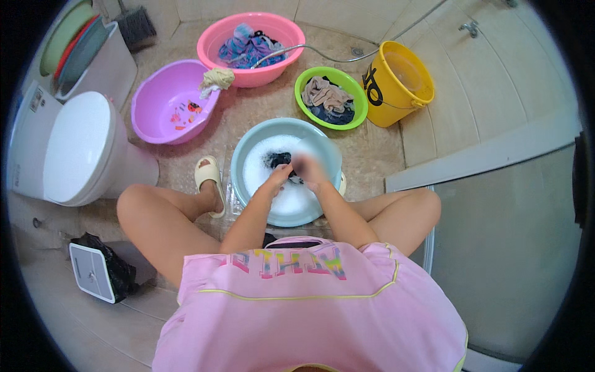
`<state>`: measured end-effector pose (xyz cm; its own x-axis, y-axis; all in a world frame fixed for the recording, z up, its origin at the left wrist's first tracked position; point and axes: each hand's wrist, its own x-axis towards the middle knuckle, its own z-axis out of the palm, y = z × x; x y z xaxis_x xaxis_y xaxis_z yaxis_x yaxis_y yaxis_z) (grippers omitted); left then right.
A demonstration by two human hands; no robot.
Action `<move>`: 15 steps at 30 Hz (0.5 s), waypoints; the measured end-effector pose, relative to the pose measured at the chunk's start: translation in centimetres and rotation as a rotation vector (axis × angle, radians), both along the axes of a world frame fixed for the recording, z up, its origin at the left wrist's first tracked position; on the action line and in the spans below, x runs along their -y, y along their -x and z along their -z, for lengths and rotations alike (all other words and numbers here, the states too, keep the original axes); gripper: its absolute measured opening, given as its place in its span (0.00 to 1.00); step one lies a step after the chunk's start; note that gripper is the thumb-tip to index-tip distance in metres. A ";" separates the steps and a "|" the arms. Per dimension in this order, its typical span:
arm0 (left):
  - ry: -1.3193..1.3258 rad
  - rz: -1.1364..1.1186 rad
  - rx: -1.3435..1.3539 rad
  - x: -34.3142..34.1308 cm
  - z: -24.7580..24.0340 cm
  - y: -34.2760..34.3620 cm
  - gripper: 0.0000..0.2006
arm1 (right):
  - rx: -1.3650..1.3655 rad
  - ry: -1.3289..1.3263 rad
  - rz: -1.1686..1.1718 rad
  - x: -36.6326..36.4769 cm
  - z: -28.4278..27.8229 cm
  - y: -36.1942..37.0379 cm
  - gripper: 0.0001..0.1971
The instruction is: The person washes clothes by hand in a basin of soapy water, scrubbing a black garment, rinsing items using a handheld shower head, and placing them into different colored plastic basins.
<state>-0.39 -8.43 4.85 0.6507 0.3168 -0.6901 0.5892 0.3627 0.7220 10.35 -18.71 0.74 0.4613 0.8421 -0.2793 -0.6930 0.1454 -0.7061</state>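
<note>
A light blue basin (236, 162) with white suds stands on the floor between my legs. Low in it, both hands meet over a wet black cloth (281, 160). My left hand (279, 176) is closed on the cloth's near side. My right hand (312, 175) grips it from the right, its fingers partly lost in a blurred patch. Part of the cloth spreads into the foam beyond my fingers. What lies beneath the suds is hidden.
Beyond are a purple basin (144, 106) with a pale cloth (217, 79) over its rim, a pink basin (290, 31) of clothes with a shower hose (334, 60) reaching in, a green basin (358, 93) of clothes and a yellow bucket (389, 115). A toilet (80, 149) stands left.
</note>
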 end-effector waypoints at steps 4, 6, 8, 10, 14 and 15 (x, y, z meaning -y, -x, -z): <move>0.113 -0.286 -0.076 -1.6 1.2 2.6 0.16 | 1.404 0.474 0.124 -1.2 -10.2 4.4 0.09; 0.275 -0.250 0.117 -3.9 2.4 2.8 0.12 | 1.055 0.143 0.240 -1.7 -14.3 5.6 0.11; 0.305 -0.257 0.153 -2.9 -1.0 1.7 0.10 | 0.915 0.003 0.295 -0.2 -16.2 5.1 0.14; 0.398 -0.466 0.380 -3.6 -3.3 1.3 0.07 | 1.767 -0.102 0.472 0.9 -15.5 3.0 0.10; 0.687 -0.769 0.607 -8.2 -6.4 2.5 0.02 | 1.164 0.588 0.514 2.7 -8.7 0.6 0.08; 0.630 -0.676 0.625 -8.5 -6.8 3.0 0.05 | 1.150 0.578 0.514 2.2 -6.9 1.4 0.08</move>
<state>-3.39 0.10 11.62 0.7656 0.4458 -0.4638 -0.2705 0.8772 0.3966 8.95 -20.95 7.65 0.8876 0.4057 0.2181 0.3553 -0.3018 -0.8847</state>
